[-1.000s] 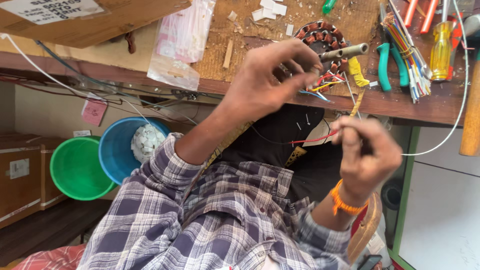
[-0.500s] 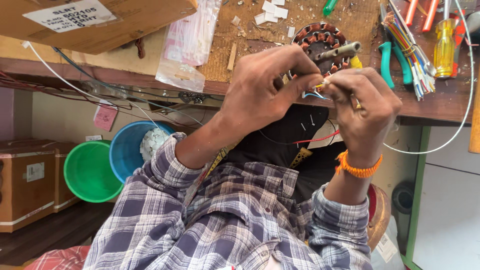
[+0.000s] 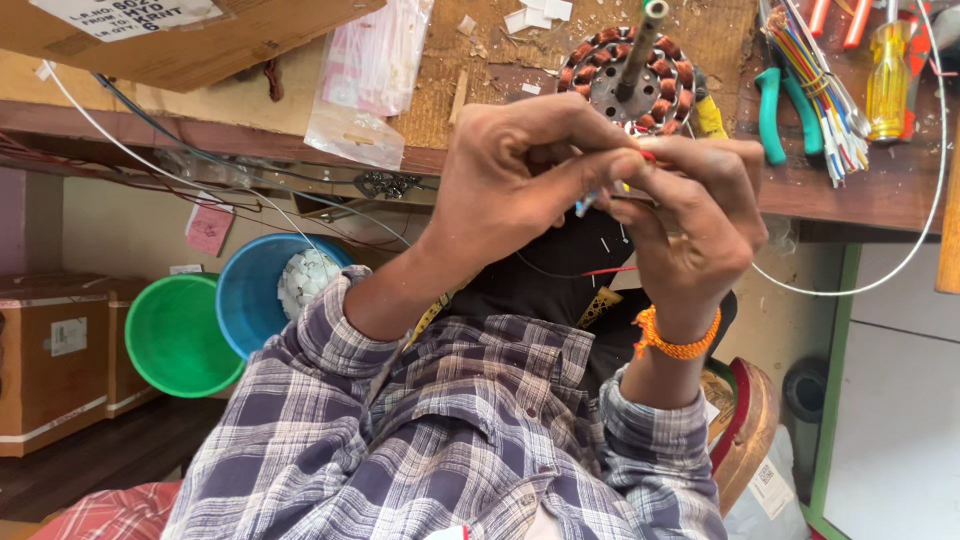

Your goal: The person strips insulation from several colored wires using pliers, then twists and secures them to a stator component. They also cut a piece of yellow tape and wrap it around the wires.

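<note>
My left hand (image 3: 520, 190) and my right hand (image 3: 700, 215) meet in front of the workbench edge, fingertips pinched together on thin wires (image 3: 600, 272). Red and black strands trail down from the pinch, and a small blue piece shows between the fingers. An orange band circles my right wrist. Just beyond the hands, a round motor stator (image 3: 625, 75) with copper windings and a metal shaft lies on the wooden bench (image 3: 860, 190). My plaid sleeves fill the lower part of the view.
Green-handled pliers (image 3: 770, 110), a bundle of coloured wires (image 3: 815, 100) and a yellow screwdriver (image 3: 888, 70) lie on the bench at right. A plastic bag (image 3: 365, 80) and a cardboard box (image 3: 180, 35) sit left. Blue (image 3: 245, 300) and green (image 3: 180, 335) buckets stand below.
My right hand has risen from lower right to meet my left hand at the bench edge. Both now pinch the wires together, and the view has drawn closer.
</note>
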### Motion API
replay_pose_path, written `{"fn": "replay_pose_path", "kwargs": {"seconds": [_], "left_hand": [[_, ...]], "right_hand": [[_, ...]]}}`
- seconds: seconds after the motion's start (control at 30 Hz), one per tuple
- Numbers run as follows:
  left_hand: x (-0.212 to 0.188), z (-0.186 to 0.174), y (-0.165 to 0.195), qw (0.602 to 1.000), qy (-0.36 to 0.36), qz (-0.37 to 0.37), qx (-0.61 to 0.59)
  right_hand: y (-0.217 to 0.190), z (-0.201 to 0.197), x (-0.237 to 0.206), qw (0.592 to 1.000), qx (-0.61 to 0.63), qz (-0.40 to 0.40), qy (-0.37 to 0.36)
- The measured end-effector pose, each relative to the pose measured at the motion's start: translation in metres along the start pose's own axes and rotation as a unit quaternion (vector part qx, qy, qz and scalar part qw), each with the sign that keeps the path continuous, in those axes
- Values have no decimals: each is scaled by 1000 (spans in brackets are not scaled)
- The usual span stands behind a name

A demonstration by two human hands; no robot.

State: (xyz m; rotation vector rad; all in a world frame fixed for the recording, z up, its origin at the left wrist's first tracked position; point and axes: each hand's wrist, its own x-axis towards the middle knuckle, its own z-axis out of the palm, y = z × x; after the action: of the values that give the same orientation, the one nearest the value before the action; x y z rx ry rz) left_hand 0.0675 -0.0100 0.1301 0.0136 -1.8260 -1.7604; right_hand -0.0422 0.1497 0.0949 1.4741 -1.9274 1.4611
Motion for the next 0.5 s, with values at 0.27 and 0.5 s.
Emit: {"fn": "replay_pose_path", "kwargs": {"seconds": [0.27, 0.5], "left_hand": [[-10, 1, -3, 998, -24, 25, 56], [2, 12, -11, 996, -15, 82, 36]], "right_hand": [[57, 6, -31, 998, -3, 36, 55], [99, 21, -41, 997, -17, 49, 57]]}}
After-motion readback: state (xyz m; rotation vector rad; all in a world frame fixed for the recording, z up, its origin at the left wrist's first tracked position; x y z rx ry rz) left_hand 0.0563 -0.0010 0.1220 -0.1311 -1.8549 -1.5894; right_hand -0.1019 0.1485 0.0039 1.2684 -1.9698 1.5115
